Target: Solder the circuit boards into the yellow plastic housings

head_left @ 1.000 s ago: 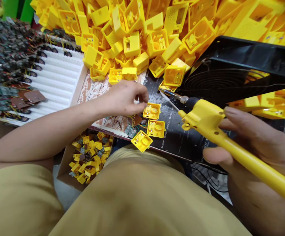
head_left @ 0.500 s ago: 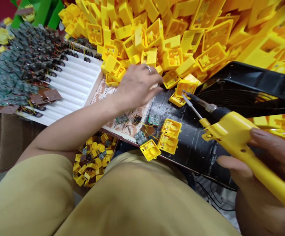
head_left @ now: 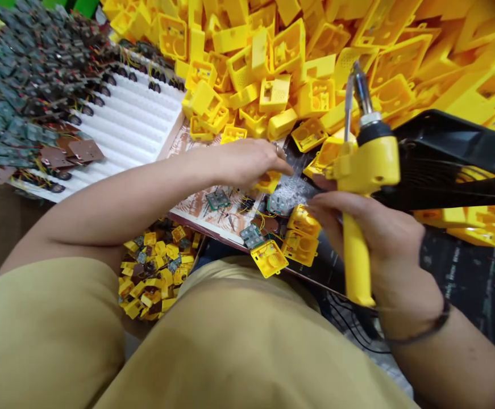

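Note:
My right hand [head_left: 383, 233] is wrapped round a yellow soldering gun [head_left: 360, 227], its metal tip and thin solder-feed tube pointing up toward the heap of cases. My left hand [head_left: 258, 165] reaches over the bench, fingers bent down on a small open yellow plastic case [head_left: 268, 183], which they partly hide. Below my hands, an open yellow case [head_left: 269, 258] lies at the bench edge, wired to a green circuit board [head_left: 251, 236]. Two more open cases [head_left: 300, 247] sit beside it. Another circuit board [head_left: 218, 199] rests under my left forearm.
Yellow cases [head_left: 273, 94] are heaped along the back. A white ridged foam sheet [head_left: 123, 125] and piled circuit boards [head_left: 21, 91] are at the left. A black holder [head_left: 447, 136] stands at right. A box of small yellow parts [head_left: 157, 272] sits below the bench edge.
My left hand has come down and nearer from the heap, with a yellow case now under its fingers. My right hand has moved left, turning the soldering gun upright.

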A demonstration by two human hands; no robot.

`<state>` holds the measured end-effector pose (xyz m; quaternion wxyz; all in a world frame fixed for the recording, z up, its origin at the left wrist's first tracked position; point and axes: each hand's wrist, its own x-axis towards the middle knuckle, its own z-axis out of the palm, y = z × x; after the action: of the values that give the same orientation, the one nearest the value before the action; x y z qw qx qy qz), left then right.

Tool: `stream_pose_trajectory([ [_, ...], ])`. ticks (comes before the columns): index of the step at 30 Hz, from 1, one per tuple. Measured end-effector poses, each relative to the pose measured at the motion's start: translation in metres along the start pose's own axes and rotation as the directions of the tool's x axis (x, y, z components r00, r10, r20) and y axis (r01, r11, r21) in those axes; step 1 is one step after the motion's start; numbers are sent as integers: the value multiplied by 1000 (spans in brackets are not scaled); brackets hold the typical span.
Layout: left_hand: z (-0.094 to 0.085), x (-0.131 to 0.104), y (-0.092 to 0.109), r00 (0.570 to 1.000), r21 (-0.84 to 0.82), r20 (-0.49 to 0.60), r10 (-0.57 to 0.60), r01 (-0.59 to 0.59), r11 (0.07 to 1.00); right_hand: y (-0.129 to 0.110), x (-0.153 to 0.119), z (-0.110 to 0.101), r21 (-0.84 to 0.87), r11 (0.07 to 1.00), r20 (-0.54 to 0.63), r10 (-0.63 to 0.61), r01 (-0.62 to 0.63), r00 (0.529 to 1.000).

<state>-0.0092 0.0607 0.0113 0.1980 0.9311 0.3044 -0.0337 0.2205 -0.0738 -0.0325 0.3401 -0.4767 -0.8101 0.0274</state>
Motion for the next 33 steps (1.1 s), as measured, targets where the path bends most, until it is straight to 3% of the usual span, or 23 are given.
stream_pose_trajectory([
  [3,-9,-21,-7,991,-17,-122,-59,58,998,6,12,3,-16,991,-4,-130,130,991],
  [6,-15,-52,-14,1000,44,-17,2,-1,999,10,26,6,-14,981,37,-190,191,981],
  [9,-3,-66,-14,998,209,45,48,-56,976,6,41,21,-50,976,113,-205,212,972],
  [13,17,-61,-12,998,324,33,50,-58,944,-3,56,44,-140,967,232,-179,215,956],
  [17,11,-60,-12,998,303,65,12,-31,952,-2,60,50,-73,964,259,-229,256,938],
  [20,-1,-60,-15,984,182,165,-73,43,982,2,58,50,80,957,215,-290,279,933],
  [24,-1,-55,-21,967,-71,249,-46,66,995,2,51,48,118,945,218,-325,306,920],
  [28,11,-50,-20,976,-85,190,-110,128,988,1,43,40,127,947,233,-317,294,919],
  [33,19,-51,-17,996,-106,91,-26,36,994,5,36,37,131,966,152,-244,225,958],
])
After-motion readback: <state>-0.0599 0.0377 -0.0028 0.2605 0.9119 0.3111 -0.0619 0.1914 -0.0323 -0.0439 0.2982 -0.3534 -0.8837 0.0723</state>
